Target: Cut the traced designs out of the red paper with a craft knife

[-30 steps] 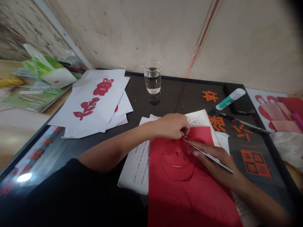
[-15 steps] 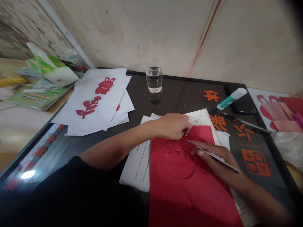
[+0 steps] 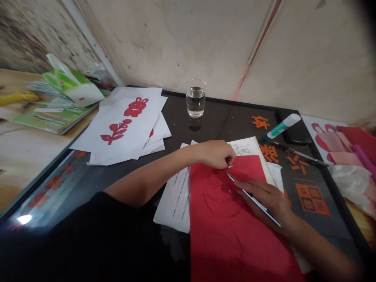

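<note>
"What's at the far left of the dark desk (image 3: 211, 113)?"

"Loose white paper sheets (image 3: 88, 145) bearing a red paper-cut rabbit (image 3: 136, 107) and a red paper-cut sprig (image 3: 116, 131). Just right of them stands a clear glass of water (image 3: 195, 102)."

"And the hands?"

"The left hand (image 3: 216, 154) curls at the top edge of a large red paper sheet (image 3: 232, 239), which lies over white printed pages (image 3: 173, 199). Whether that grip pinches anything, I cannot tell."

"The right?"

"The right hand (image 3: 264, 201) has its grip closed on a slim metal craft knife (image 3: 255, 200), the tip above faint curved outlines on the red sheet."

"Further right?"

"A white-and-green glue stick (image 3: 283, 126) and orange paper-cut characters (image 3: 261, 122)."
</note>
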Demonstrator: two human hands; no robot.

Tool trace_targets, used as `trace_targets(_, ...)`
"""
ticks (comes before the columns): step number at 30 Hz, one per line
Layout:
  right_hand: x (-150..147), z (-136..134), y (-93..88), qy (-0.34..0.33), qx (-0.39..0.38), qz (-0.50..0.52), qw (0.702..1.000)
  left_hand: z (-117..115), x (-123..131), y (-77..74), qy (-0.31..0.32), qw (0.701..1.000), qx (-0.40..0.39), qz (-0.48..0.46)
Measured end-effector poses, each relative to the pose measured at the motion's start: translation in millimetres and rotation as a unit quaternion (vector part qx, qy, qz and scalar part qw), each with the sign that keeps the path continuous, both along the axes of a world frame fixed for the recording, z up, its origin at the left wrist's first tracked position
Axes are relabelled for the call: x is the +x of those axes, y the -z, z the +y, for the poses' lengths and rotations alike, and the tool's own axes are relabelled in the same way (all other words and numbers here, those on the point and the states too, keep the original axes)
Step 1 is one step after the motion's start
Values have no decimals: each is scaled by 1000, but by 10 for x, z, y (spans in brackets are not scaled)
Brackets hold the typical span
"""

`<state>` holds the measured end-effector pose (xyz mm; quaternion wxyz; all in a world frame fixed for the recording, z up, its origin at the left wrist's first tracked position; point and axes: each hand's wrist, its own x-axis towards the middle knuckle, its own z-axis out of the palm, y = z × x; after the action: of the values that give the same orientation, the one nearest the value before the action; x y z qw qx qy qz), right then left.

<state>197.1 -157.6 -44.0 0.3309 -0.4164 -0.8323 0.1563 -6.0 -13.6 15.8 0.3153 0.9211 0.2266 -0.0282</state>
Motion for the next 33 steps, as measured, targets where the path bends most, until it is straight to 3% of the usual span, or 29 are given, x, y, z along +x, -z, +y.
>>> trace_targets(2, 3, 11, -16, -19, 8, -12, 1000, -2, -2, -4, -1, 1000, 2, 3)
trace_targets(5, -12, 23, -120, -49, -41, -22, 998, -7, -8, -11, 1, 1000, 3, 1)
trace_targets(10, -57, 40, -245, -56, -81, -21, 995, -10, -8, -11, 3, 1000, 5, -1)
trace_targets(26, -63, 54, -227, -83, -85, 26, 993, 33, -24, -88, 2, 995, -93, 24)
trace_targets(30, -50, 51, -189, -84, -102, 15, 991, 43, -60, -73, -9, 994, -110, -7)
trace_targets(33, -28, 11, -175, -41, -64, 0, 997, 26, -118, -189, -18, 993, -100, -62)
